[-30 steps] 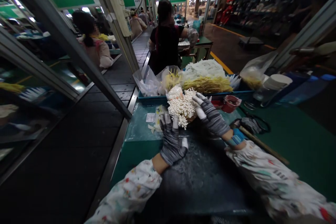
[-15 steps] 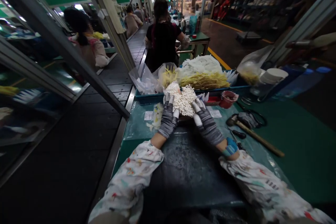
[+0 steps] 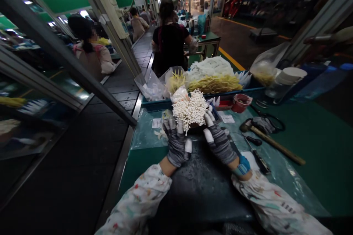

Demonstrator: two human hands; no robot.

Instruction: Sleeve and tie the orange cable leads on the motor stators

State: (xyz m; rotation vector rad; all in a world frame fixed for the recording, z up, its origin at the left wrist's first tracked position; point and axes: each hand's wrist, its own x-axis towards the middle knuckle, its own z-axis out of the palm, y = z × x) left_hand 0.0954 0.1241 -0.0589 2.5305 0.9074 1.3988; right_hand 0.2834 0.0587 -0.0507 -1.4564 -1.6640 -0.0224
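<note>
White-tipped stick bunch [image 3: 190,110], between the hands, just in front of blue tray [image 3: 162,105]. Left hand [image 3: 176,143] and right hand [image 3: 220,141]: gloved, grey-striped, curled, fingers [image 3: 179,126] against the bunch on either side; firmness of grip cannot be told. Right of bunch: red cup [image 3: 241,102], hammer [image 3: 271,144]. Behind bunch: yellow bundle [image 3: 215,84], in tray.

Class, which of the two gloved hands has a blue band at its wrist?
The right hand, with the blue band at its wrist; the left hand shows bare skin there.
</note>
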